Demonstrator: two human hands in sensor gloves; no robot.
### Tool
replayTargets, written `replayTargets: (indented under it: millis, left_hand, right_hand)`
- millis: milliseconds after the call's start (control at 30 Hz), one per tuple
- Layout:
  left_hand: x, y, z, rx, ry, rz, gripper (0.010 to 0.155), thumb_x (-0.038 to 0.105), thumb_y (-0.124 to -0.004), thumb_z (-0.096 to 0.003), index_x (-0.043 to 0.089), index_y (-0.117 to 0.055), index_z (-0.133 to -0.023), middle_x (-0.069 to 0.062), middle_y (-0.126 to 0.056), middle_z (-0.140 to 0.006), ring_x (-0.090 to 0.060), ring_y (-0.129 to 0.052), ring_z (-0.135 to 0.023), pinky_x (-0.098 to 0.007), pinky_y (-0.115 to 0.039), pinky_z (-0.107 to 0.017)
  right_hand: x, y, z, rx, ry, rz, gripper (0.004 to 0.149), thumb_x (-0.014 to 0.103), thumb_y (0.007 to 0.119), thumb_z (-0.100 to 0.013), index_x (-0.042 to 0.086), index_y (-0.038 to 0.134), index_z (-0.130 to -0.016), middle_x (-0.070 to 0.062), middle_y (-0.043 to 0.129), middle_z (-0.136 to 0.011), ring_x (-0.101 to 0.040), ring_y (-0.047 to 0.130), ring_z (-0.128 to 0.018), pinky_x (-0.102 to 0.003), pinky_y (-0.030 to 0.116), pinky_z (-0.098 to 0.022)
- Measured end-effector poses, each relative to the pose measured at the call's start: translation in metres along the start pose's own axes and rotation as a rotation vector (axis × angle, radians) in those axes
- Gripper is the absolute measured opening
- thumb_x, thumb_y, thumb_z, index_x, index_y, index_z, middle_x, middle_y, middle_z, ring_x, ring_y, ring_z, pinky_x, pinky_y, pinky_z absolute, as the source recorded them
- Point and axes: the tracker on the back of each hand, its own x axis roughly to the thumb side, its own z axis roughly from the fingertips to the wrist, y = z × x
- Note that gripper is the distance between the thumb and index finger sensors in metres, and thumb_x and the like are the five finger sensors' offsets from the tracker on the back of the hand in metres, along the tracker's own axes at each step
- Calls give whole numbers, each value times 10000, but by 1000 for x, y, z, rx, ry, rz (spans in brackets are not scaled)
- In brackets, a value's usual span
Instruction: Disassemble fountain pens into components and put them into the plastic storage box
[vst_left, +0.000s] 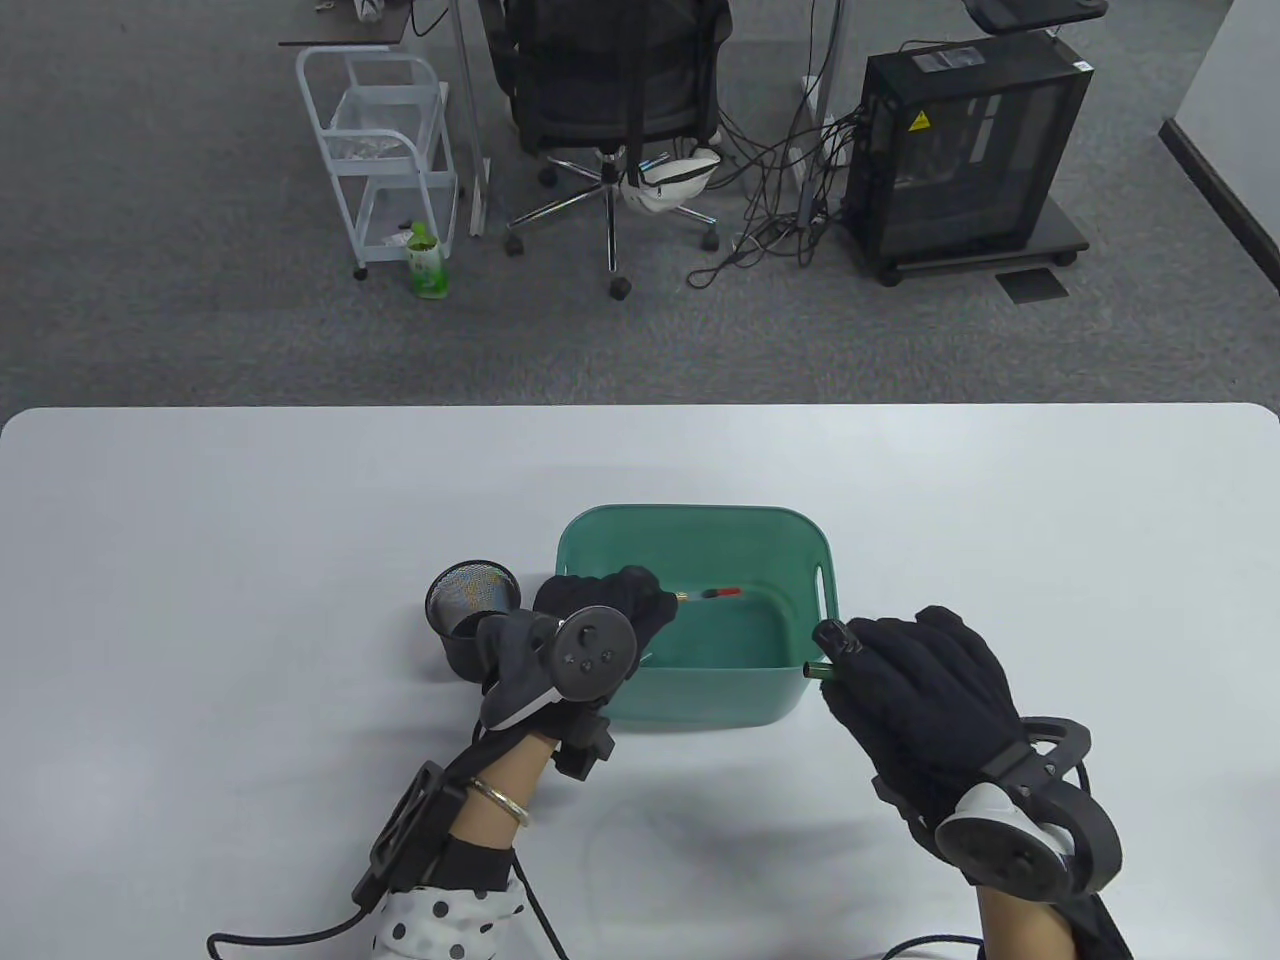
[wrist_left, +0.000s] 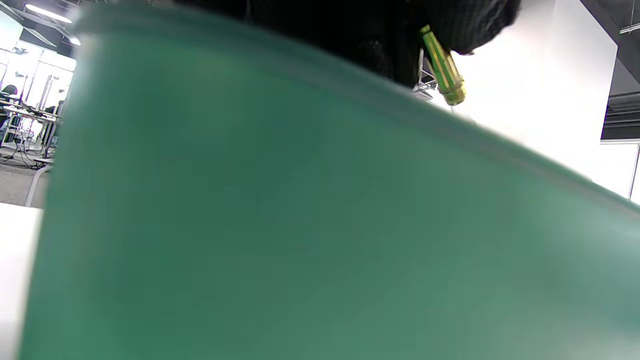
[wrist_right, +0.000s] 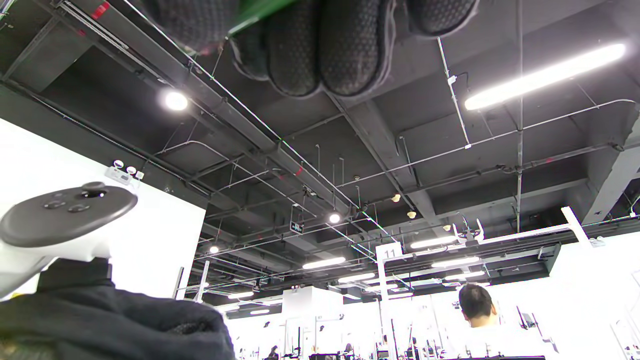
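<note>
Nib section (vst_left: 705, 594) pinched in left hand (vst_left: 600, 625) over green box (vst_left: 690, 540); barrel (vst_left: 818, 672) gripped in right hand (vst_left: 925, 690).

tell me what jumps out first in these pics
The green plastic box sits mid-table. The left hand reaches over its near left corner, holding a pen part above the inside. The right hand grips a green pen barrel at the box's near right corner, and a black mesh cup stands left of the box.
</note>
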Motion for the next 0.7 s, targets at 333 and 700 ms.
replayTargets:
  millis: [333,700]
  left_hand:
    - [-2,-5,3,-12,-27,13,538,479,-579,-685,134,-742,-1065,-87,-903,-1029,-284,-895,-924,-519,-607,-804]
    - [1,0,17,-75,-71,-20,691,508,-506,-690,121,-473,-1261,-166,-542,-1311,-382,-520,-1201,-557,-343,-894]
  right_hand:
    - [0,-2,0,-1,3,0,442,495,708,-544,342,816,-944,92,845,-903,-128,856,-812,-469,605,-767]
    - [0,-1,0,3,1,2,444,496,708,-544,341,815,-946,93,845,-904,-129,855,-812,-469,606,-766]
